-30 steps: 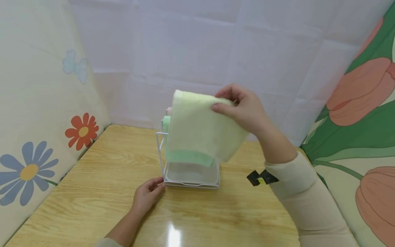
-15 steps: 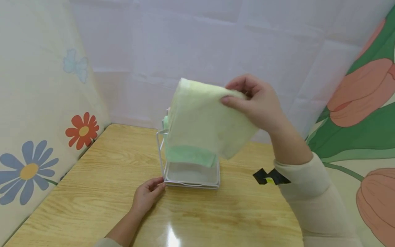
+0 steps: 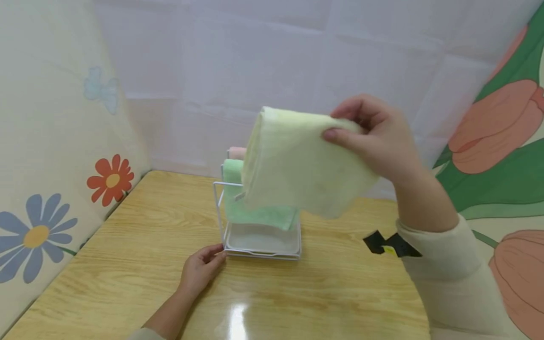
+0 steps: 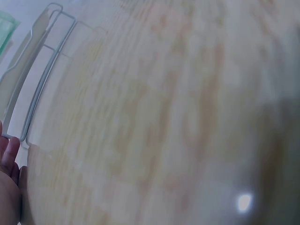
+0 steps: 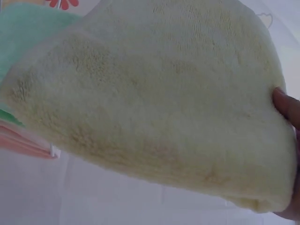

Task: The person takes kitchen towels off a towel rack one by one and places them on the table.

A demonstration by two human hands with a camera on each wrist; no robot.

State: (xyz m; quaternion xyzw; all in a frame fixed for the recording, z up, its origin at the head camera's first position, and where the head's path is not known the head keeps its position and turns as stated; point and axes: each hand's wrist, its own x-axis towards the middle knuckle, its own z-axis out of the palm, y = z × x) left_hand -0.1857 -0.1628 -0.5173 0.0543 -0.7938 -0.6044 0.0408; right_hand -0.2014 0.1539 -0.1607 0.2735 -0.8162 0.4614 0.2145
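Note:
My right hand (image 3: pixel 378 134) pinches the top fold of a pale yellow towel (image 3: pixel 306 165) between thumb and fingers. The towel hangs folded in the air, in front of and right of a white wire towel rack (image 3: pixel 218 208). In the right wrist view the fuzzy yellow towel (image 5: pixel 154 98) fills most of the picture, with the thumb (image 5: pixel 286 105) on its edge. My left hand (image 3: pixel 201 268) holds the rack's front left corner by thumb and fingertips. A light green towel (image 3: pixel 263 216) drapes over one bar. Behind it a pink towel (image 3: pixel 236 152) hangs, mostly hidden.
A whitish tray (image 3: pixel 261 238) lies in the rack's base. The rack stands on a wood-grain table (image 3: pixel 331 293). White cloth (image 3: pixel 255 61) closes off the back, and flower-printed panels stand at left and right. A black tag (image 3: pixel 393 245) shows at the right sleeve.
My right hand has carried the yellow towel up and to the right, away from the rack. More of the green and pink towels shows. The left hand stays at the rack corner.

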